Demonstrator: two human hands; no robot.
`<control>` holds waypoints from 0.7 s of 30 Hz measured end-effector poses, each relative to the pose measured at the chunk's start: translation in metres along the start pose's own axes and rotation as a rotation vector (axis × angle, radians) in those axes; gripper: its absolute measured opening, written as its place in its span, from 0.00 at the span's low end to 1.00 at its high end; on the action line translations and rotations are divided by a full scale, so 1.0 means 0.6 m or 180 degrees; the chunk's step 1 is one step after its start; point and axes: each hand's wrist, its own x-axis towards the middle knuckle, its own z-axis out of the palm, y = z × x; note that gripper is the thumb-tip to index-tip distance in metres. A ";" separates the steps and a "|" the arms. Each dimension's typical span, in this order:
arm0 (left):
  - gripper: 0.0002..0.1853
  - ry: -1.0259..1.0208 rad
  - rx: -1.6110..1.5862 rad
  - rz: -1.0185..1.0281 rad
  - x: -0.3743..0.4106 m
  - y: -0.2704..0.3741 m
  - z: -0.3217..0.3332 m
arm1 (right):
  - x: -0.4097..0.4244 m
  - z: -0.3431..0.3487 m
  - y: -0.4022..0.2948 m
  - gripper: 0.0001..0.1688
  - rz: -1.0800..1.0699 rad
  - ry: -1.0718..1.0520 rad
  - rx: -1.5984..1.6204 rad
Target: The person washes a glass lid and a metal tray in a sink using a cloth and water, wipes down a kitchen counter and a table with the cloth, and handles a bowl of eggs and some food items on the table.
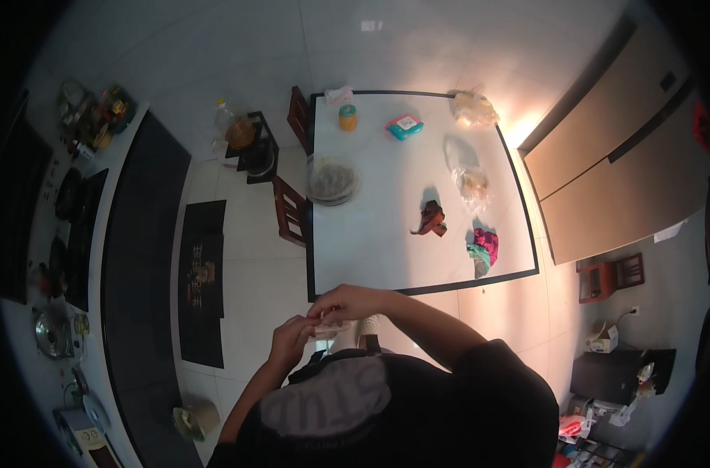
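My left hand [296, 334] and my right hand [338, 304] meet in front of my body, just off the near edge of the white table [366, 251]. Their fingertips pinch a small, clear plastic item [330, 331], perhaps a bag; the fingers partly hide it. On the table lie a crumpled dark red-brown cloth [431, 219] and a bundle of pink, green and grey cloth [484, 251]. Beyond them are a clear plastic bag [474, 187], a pack of wipes [404, 126], a jar with a green lid [347, 117] and a large clear-covered bowl [333, 181].
Two wooden chairs [289, 210] stand along the table's left side, near a black rack [260, 153]. A kitchen counter [112, 222] with pans runs along the left; a bin [196, 420] stands at lower left. A large refrigerator [601, 158] is at right.
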 end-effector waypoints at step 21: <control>0.07 -0.0659 0.0953 0.1960 -0.121 0.130 -0.057 | -0.121 0.305 -0.098 0.11 -0.0832 0.2339 -0.2100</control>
